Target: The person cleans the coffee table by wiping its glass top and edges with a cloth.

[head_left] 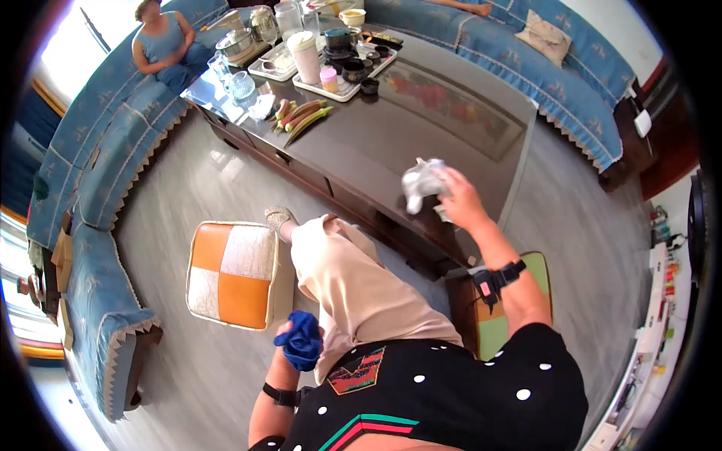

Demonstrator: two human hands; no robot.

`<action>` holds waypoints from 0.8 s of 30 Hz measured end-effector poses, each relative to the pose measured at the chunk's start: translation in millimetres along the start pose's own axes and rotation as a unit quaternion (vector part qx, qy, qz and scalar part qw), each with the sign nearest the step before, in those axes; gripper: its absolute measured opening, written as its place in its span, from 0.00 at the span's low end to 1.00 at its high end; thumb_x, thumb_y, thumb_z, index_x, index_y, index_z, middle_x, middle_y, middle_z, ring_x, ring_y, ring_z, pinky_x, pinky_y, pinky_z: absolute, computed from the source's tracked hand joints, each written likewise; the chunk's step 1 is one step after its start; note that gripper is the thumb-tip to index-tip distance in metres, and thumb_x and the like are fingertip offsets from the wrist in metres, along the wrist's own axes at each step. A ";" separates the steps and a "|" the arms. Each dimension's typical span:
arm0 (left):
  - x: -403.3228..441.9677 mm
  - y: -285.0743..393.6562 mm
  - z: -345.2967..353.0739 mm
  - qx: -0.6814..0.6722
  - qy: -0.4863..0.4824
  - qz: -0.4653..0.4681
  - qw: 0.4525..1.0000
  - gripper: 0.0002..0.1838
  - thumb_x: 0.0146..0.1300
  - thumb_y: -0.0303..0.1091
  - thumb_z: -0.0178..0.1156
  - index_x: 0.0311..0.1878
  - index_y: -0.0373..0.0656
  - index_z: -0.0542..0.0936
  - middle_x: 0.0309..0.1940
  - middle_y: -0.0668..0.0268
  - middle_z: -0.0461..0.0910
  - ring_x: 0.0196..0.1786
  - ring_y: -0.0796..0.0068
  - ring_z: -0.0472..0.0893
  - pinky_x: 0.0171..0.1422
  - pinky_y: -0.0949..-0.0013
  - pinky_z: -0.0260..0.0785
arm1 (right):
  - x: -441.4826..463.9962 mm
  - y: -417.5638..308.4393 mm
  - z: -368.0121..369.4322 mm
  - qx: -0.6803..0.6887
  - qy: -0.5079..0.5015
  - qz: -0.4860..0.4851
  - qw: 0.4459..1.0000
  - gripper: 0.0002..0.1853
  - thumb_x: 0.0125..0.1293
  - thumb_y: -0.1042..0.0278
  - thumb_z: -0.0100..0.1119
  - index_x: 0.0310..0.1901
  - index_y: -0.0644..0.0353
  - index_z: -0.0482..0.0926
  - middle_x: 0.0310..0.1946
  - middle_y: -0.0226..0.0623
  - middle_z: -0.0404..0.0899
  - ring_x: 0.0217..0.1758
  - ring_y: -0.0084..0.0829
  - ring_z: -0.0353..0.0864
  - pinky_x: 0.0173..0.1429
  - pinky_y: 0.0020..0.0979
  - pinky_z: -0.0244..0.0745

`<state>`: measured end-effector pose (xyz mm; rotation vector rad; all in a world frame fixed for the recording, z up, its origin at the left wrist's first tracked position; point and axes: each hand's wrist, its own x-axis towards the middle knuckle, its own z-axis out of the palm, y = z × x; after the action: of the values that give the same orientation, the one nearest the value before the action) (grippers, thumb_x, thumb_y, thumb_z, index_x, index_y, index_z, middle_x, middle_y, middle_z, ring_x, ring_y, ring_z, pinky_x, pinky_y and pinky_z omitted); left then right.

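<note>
A crumpled dark blue cloth (302,342) is bunched in my left hand (284,338), low beside my leg. My right hand (460,199) holds a crumpled white and grey cloth (423,183) over the near right part of the dark glossy table (361,146). The fingers close around the cloth's right side, and part of it hangs down. Whether the cloth touches the tabletop cannot be made out. Several green and reddish pods (301,119) lie near the table's front edge, left of the cloth.
Trays (342,94) with cups, a kettle and jars fill the table's far left. An orange and white stool (233,274) stands left of my legs, a green-topped stool (534,286) at right. A person (164,45) sits on the blue sofa (124,128).
</note>
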<state>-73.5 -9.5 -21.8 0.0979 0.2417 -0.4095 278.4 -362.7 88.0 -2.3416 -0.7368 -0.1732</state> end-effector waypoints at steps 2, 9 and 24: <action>17.6 -6.3 -7.2 0.019 -0.021 -0.054 0.998 0.36 0.50 0.56 0.63 0.51 0.31 0.76 0.45 0.47 0.80 0.46 0.48 0.82 0.53 0.51 0.77 | -8.8 16.6 -21.1 0.013 0.050 0.033 0.998 0.32 0.53 0.74 0.60 0.64 0.55 0.70 0.63 0.48 0.69 0.66 0.48 0.69 0.69 0.39 0.66; 56.0 -14.2 18.1 0.059 0.019 -0.126 0.990 0.32 0.52 0.48 0.62 0.52 0.29 0.77 0.46 0.48 0.81 0.48 0.50 0.82 0.59 0.54 0.74 | -55.7 33.9 -2.7 -0.186 -0.103 -0.025 0.977 0.35 0.59 0.47 0.64 0.68 0.46 0.68 0.73 0.49 0.54 0.74 0.61 0.51 0.76 0.53 0.49; 60.8 -1.4 13.9 0.011 0.093 -0.128 0.987 0.32 0.65 0.55 0.50 0.57 0.32 0.74 0.53 0.48 0.78 0.55 0.51 0.77 0.65 0.56 0.68 | 77.7 251.8 -48.1 -0.303 -0.025 0.202 0.931 0.33 0.69 0.49 0.51 0.73 0.43 0.57 0.76 0.42 0.48 0.77 0.54 0.46 0.74 0.57 0.50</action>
<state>-17.0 -36.0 -23.7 0.1279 0.4359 -0.6602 485.0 -512.9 7.5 -3.0388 -0.2132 -0.1768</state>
